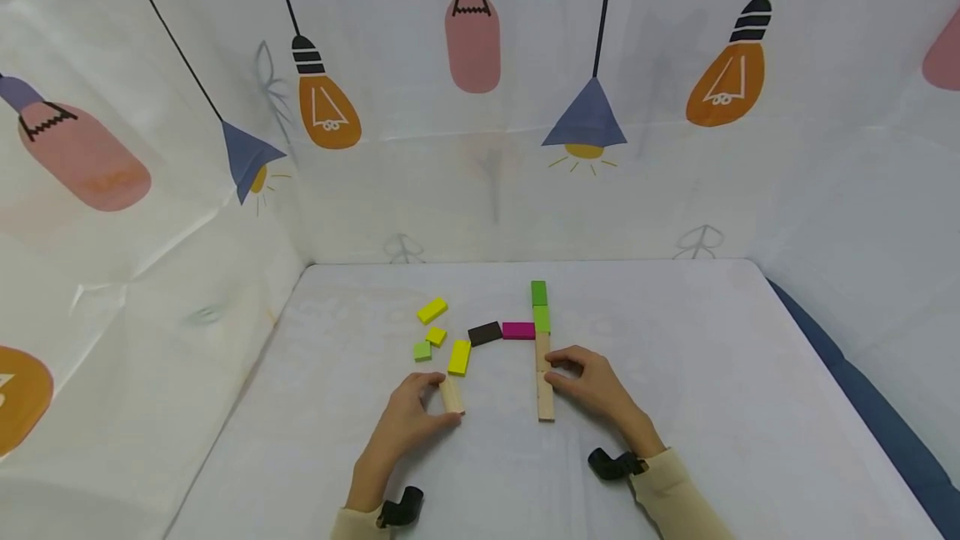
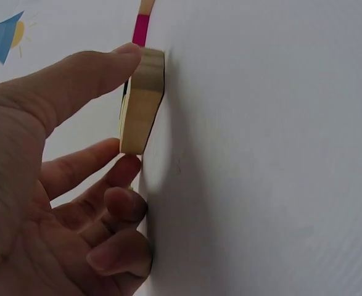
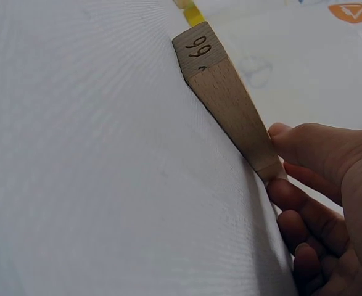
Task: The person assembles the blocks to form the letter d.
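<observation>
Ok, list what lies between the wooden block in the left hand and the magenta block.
In the head view, a yellow block and then a dark block lie between the wooden block and the magenta block.

Curtained booth [image 1: 840, 148], lamp-print sheets [image 1: 420, 190], white table [image 1: 675, 315]

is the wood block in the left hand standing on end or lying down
Lying down: the head view shows the wood block stretched lengthwise along the white table, the left hand pinching its ends.
</observation>
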A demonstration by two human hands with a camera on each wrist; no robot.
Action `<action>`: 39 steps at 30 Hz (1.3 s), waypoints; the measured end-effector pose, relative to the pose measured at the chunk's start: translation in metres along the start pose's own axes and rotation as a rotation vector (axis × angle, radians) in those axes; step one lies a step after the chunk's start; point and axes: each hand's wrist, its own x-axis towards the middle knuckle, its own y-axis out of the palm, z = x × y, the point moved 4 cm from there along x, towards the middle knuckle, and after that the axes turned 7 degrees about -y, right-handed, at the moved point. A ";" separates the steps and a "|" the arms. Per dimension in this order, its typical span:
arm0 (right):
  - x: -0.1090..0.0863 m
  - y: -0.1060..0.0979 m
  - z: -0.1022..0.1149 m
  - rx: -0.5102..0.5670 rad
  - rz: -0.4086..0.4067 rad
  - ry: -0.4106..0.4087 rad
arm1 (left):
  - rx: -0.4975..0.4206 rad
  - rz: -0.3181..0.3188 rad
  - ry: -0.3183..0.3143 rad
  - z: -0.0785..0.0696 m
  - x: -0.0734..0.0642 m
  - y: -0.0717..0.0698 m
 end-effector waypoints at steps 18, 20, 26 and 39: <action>0.000 0.002 0.002 -0.008 -0.007 -0.022 | -0.037 0.005 -0.018 0.003 -0.003 0.001; 0.000 0.002 0.001 -0.014 -0.011 -0.022 | -0.031 0.003 -0.009 0.001 -0.003 0.002; 0.000 0.002 0.000 -0.013 -0.013 -0.024 | -0.023 -0.002 -0.008 -0.003 -0.001 0.006; 0.001 0.003 -0.002 -0.025 -0.012 -0.040 | -0.002 -0.019 -0.033 -0.004 0.000 0.012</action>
